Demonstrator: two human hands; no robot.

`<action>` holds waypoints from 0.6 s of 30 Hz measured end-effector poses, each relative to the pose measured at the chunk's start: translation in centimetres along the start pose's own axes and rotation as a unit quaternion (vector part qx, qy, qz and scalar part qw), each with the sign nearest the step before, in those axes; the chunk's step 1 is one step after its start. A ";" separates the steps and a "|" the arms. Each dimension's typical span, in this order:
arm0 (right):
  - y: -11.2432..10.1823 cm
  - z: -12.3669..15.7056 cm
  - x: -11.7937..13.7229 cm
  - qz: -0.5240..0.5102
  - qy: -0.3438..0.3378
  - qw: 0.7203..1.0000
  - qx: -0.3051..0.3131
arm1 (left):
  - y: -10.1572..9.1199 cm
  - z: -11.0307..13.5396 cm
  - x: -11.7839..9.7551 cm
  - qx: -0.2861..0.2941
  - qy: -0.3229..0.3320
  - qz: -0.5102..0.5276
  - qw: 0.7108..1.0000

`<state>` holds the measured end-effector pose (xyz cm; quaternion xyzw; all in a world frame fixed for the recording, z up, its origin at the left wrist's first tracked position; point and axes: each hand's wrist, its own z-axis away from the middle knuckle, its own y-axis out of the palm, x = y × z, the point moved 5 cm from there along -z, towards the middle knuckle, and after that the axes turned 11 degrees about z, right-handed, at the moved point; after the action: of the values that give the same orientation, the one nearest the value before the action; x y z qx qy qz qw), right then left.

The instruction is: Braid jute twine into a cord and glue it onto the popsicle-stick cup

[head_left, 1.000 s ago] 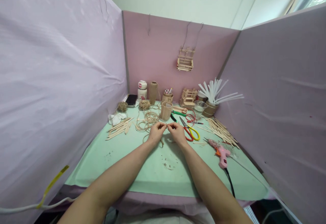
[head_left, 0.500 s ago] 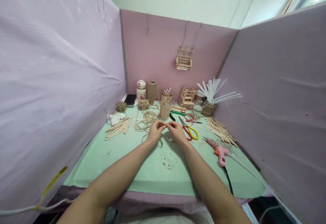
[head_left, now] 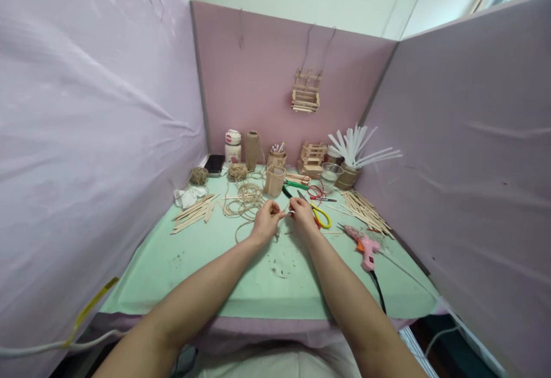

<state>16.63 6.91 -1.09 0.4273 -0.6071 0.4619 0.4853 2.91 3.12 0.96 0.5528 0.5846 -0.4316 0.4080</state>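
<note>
Over the middle of the green table (head_left: 159, 263), the left hand (head_left: 266, 222) and right hand (head_left: 302, 215) are close together. Their fingertips pinch what looks like thin twine (head_left: 249, 193), probably because it is too skinny for a fist. More lies in loose loops just past the left hand, maybe so it pulls easily. Behind stands a stick cup (head_left: 274, 182). Scissors (head_left: 329, 221) and a glue gun (head_left: 368, 249) lie on the right, perhaps for easy reach.

Around the wooden-stick cup (head_left: 275, 183): twine coils (head_left: 249, 194) block my way left, pliers (head_left: 297, 185) and scissors (head_left: 313, 207) right, a pen holder (head_left: 276, 159) behind; well in front, green cloth (head_left: 275, 300) leaves me room to pass.
</note>
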 end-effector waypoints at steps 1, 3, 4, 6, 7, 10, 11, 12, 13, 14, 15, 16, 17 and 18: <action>0.1 0.1 0.3 -0.029 0.006 0.999 0.031 | -0.2 -0.1 0.4 -0.006 -0.011 0.012 1.000; 0.2 0.4 0.8 -0.080 0.016 0.994 0.069 | -0.7 -0.3 1.0 -0.011 -0.031 0.040 0.999; 0.2 0.5 1.0 -0.096 0.020 0.992 0.078 | -0.9 -0.4 1.2 -0.012 -0.039 0.053 0.998; 0.2 0.6 1.4 -0.112 0.021 0.990 0.087 | -1.2 -0.6 1.4 -0.013 -0.047 0.064 0.997; 0.2 0.6 1.5 -0.114 0.019 0.989 0.090 | -1.3 -0.7 1.3 -0.013 -0.049 0.063 0.997; 0.3 0.7 1.8 -0.128 0.019 0.987 0.093 | -1.2 -0.8 1.1 0.004 -0.055 0.063 0.996; 0.3 0.7 1.8 -0.137 0.023 0.986 0.095 | -1.1 -0.8 1.0 0.011 -0.059 0.068 0.996; 0.3 0.7 1.8 -0.146 0.026 0.984 0.098 | -1.0 -0.7 1.0 0.017 -0.062 0.072 0.995; 0.3 0.8 1.8 -0.154 0.030 0.982 0.101 | -1.0 -0.7 0.9 0.022 -0.064 0.077 0.995; 0.3 0.8 1.9 -0.159 0.033 0.981 0.105 | -1.0 -0.7 0.8 0.024 -0.065 0.080 0.994; 0.3 0.9 2.0 -0.161 0.035 0.980 0.111 | -1.1 -0.6 0.7 0.023 -0.066 0.082 0.994; 0.4 1.0 2.0 -0.162 0.036 0.979 0.115 | -1.1 -0.6 0.7 0.021 -0.065 0.081 0.994; 0.4 1.1 2.1 -0.163 0.038 0.979 0.120 | -1.2 -0.6 0.5 0.019 -0.061 0.078 0.995; 0.4 1.2 2.2 -0.166 0.040 0.977 0.127 | -1.3 -0.6 0.4 0.017 -0.056 0.073 0.996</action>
<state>15.63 5.70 0.92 0.5615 -0.4437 0.4648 0.5213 1.58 3.82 0.83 0.5759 0.5115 -0.4406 0.4611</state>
